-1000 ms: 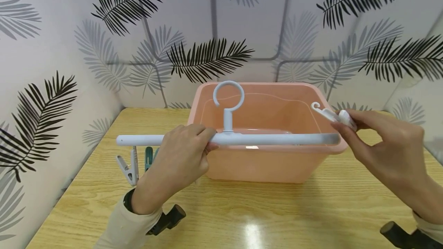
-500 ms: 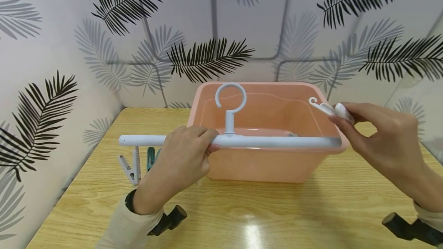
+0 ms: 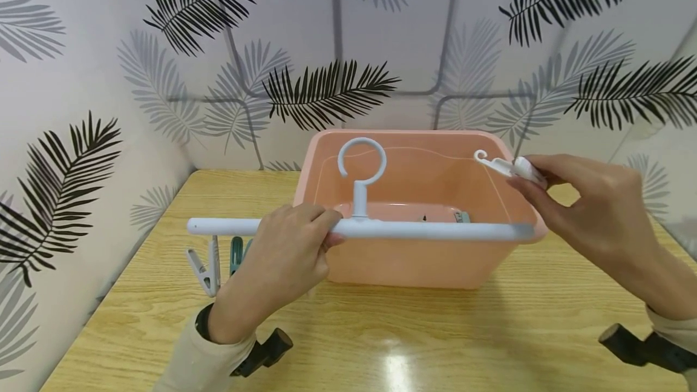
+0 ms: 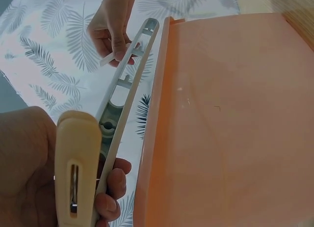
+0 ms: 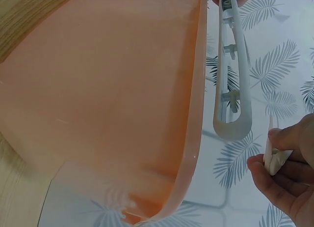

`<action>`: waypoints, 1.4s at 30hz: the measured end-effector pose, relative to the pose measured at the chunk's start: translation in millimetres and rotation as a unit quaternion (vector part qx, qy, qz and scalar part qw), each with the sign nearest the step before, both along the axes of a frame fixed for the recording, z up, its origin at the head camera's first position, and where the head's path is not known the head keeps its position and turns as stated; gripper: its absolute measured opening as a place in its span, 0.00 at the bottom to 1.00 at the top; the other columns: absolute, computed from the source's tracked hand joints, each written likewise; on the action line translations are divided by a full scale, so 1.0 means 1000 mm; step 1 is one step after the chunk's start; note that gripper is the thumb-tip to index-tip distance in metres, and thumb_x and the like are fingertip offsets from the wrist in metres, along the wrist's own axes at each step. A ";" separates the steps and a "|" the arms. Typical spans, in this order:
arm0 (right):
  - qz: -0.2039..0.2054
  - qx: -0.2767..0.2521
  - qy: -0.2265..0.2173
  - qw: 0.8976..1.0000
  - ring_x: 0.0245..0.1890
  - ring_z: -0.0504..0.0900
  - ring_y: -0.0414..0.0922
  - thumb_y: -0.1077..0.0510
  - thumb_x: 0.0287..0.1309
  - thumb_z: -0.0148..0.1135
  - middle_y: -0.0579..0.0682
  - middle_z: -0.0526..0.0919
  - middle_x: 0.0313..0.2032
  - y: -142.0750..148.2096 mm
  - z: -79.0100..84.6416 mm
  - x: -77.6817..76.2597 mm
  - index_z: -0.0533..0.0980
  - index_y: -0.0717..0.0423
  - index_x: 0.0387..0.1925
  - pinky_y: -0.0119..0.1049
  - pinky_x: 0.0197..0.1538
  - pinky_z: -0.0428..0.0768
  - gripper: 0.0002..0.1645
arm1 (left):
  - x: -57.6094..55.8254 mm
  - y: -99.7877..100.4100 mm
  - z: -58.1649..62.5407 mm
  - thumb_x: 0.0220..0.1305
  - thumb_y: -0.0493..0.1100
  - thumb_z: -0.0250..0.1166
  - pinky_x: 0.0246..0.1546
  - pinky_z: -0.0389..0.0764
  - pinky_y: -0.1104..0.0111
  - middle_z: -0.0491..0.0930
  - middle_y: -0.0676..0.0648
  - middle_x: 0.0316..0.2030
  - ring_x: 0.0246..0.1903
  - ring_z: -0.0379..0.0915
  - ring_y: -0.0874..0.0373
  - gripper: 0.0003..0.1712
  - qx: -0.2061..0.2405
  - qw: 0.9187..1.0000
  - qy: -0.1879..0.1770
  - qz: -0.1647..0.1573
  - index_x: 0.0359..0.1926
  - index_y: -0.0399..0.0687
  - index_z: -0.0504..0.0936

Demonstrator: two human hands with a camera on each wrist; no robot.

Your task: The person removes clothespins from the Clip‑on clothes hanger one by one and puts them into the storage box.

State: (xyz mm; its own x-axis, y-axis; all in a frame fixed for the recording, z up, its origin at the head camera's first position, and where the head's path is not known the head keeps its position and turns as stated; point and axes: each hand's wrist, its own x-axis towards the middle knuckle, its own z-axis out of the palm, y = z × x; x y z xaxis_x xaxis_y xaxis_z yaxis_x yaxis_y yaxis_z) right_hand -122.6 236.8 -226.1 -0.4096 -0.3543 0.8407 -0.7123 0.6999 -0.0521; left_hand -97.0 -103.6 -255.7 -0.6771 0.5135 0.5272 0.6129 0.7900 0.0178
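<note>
My left hand (image 3: 288, 253) grips a pale blue-white hanger bar (image 3: 435, 230) left of its ring hook (image 3: 360, 198). The left wrist view shows the bar's hollow underside with small cross pegs. Below its left end hang a grey clothes peg (image 3: 206, 274) and a green clothes peg (image 3: 236, 254), the latter partly behind my forearm. A cream peg (image 4: 76, 173) appears close up beside my left hand. Between thumb and fingers, my right hand (image 3: 599, 210) pinches a white clothes peg (image 3: 498, 165) with a curled hook end, apart from the bar's right end.
A pink plastic basin (image 3: 403, 265) stands on the wooden table (image 3: 354, 331), just behind and below the bar. Inside it lies a small greenish peg (image 3: 461, 217). Leaf-patterned cloth (image 3: 392, 29) rises behind and at the sides.
My right hand has moved left with the white peg, closer to the bar's end. The bar has dipped slightly, revealing more of the basin's floor. My left hand keeps its grip.
</note>
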 end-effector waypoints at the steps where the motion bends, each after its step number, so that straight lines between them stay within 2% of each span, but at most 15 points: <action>1: 0.001 0.002 0.001 1.000 0.33 0.74 0.20 0.36 0.64 0.54 0.48 0.83 0.24 0.000 0.001 -0.001 0.83 0.62 0.32 0.13 0.40 0.68 0.32 | 0.000 0.000 0.000 0.61 0.41 0.67 0.24 0.69 0.67 0.76 0.53 0.24 0.22 0.69 0.58 0.05 -0.001 1.000 -0.001 -0.001 0.31 0.43 0.81; 5: -0.007 0.024 0.002 1.000 0.29 0.80 0.31 0.34 0.64 0.51 0.47 0.83 0.24 0.001 0.004 -0.006 0.82 0.60 0.32 0.16 0.38 0.69 0.33 | 0.001 0.000 0.000 0.60 0.40 0.67 0.25 0.70 0.67 0.76 0.53 0.24 0.23 0.69 0.58 0.05 -0.002 1.000 -0.004 -0.005 0.32 0.43 0.81; 7: -0.010 0.043 -0.011 0.999 0.28 0.80 0.34 0.34 0.65 0.49 0.47 0.84 0.26 0.002 0.006 -0.009 0.82 0.60 0.33 0.17 0.37 0.69 0.34 | 0.001 0.000 -0.001 0.60 0.40 0.67 0.25 0.70 0.67 0.76 0.53 0.24 0.23 0.69 0.58 0.05 -0.001 1.000 -0.007 -0.007 0.32 0.43 0.81; 8: -0.006 0.049 -0.016 0.999 0.27 0.80 0.36 0.37 0.65 0.53 0.47 0.84 0.26 0.002 0.007 -0.011 0.82 0.59 0.33 0.17 0.37 0.70 0.29 | 0.001 0.000 -0.001 0.60 0.40 0.67 0.25 0.70 0.67 0.76 0.53 0.24 0.23 0.69 0.58 0.05 -0.001 1.000 -0.008 -0.007 0.32 0.43 0.82; 11: 0.016 0.057 -0.034 0.998 0.28 0.79 0.35 0.43 0.63 0.60 0.46 0.82 0.25 0.000 0.009 -0.018 0.81 0.59 0.33 0.19 0.37 0.71 0.21 | 0.002 0.000 -0.001 0.60 0.40 0.68 0.25 0.69 0.67 0.74 0.53 0.23 0.22 0.68 0.59 0.05 -0.002 1.000 -0.009 -0.007 0.32 0.43 0.81; 14: 0.041 0.063 -0.029 0.997 0.26 0.76 0.36 0.45 0.63 0.60 0.42 0.77 0.23 -0.003 0.010 -0.026 0.80 0.57 0.31 0.22 0.35 0.70 0.19 | 0.002 0.000 -0.002 0.60 0.40 0.68 0.24 0.69 0.68 0.74 0.53 0.23 0.22 0.67 0.59 0.05 -0.004 1.000 -0.009 -0.005 0.32 0.43 0.81; 18: 0.055 0.090 -0.022 0.994 0.23 0.73 0.36 0.36 0.66 0.47 0.41 0.75 0.22 -0.010 0.016 -0.037 0.79 0.57 0.29 0.22 0.31 0.68 0.31 | 0.001 0.000 -0.003 0.60 0.41 0.68 0.24 0.68 0.68 0.73 0.53 0.22 0.22 0.67 0.59 0.06 -0.006 1.000 -0.005 -0.005 0.32 0.43 0.81; 22: 0.060 0.109 -0.025 0.992 0.21 0.73 0.38 0.35 0.67 0.44 0.42 0.76 0.21 -0.014 0.020 -0.048 0.78 0.56 0.29 0.24 0.29 0.68 0.32 | 0.001 0.000 -0.004 0.60 0.41 0.68 0.24 0.68 0.67 0.71 0.54 0.21 0.22 0.66 0.59 0.06 -0.007 1.000 -0.002 -0.008 0.31 0.43 0.80; 25: 0.069 0.127 -0.035 0.989 0.21 0.74 0.38 0.46 0.64 0.60 0.43 0.77 0.22 -0.018 0.020 -0.058 0.78 0.56 0.30 0.29 0.26 0.69 0.18 | 0.001 0.001 -0.004 0.60 0.41 0.68 0.24 0.69 0.67 0.70 0.54 0.21 0.22 0.66 0.59 0.06 -0.007 1.000 -0.002 -0.010 0.30 0.43 0.80; 27: 0.072 0.145 -0.051 0.986 0.20 0.72 0.38 0.56 0.58 0.67 0.43 0.76 0.21 -0.021 0.019 -0.065 0.77 0.55 0.29 0.32 0.25 0.68 0.09 | 0.001 0.001 -0.004 0.60 0.41 0.68 0.25 0.69 0.67 0.70 0.54 0.21 0.22 0.66 0.59 0.07 -0.008 1.000 -0.003 -0.010 0.30 0.44 0.79; 29: 0.077 0.165 -0.072 0.981 0.19 0.71 0.37 0.65 0.49 0.71 0.42 0.75 0.20 -0.025 0.019 -0.072 0.76 0.54 0.28 0.33 0.24 0.68 0.10 | 0.001 0.000 -0.005 0.59 0.41 0.68 0.25 0.70 0.67 0.71 0.54 0.21 0.22 0.67 0.59 0.07 -0.009 1.000 -0.005 -0.010 0.29 0.44 0.79; 33: 0.093 0.199 -0.103 0.970 0.18 0.69 0.37 0.65 0.51 0.70 0.42 0.74 0.20 -0.035 0.020 -0.087 0.75 0.54 0.28 0.34 0.23 0.67 0.09 | 0.001 0.001 -0.005 0.60 0.41 0.68 0.26 0.71 0.66 0.71 0.54 0.22 0.23 0.68 0.58 0.07 -0.010 1.000 -0.008 -0.011 0.30 0.44 0.79; 39: 0.103 0.245 -0.126 0.956 0.22 0.77 0.43 0.65 0.53 0.68 0.47 0.81 0.25 -0.050 0.022 -0.109 0.79 0.60 0.34 0.42 0.28 0.75 0.06 | 0.003 0.003 -0.006 0.60 0.41 0.68 0.26 0.71 0.66 0.71 0.54 0.22 0.23 0.68 0.58 0.06 -0.007 1.000 -0.007 -0.014 0.31 0.44 0.80; 42: 0.107 0.266 -0.141 0.947 0.24 0.79 0.45 0.67 0.53 0.68 0.50 0.82 0.26 -0.054 0.023 -0.118 0.79 0.61 0.33 0.44 0.29 0.77 0.05 | 0.004 0.004 -0.005 0.60 0.41 0.68 0.26 0.70 0.67 0.71 0.54 0.22 0.22 0.67 0.59 0.06 -0.008 1.000 -0.008 -0.016 0.31 0.44 0.80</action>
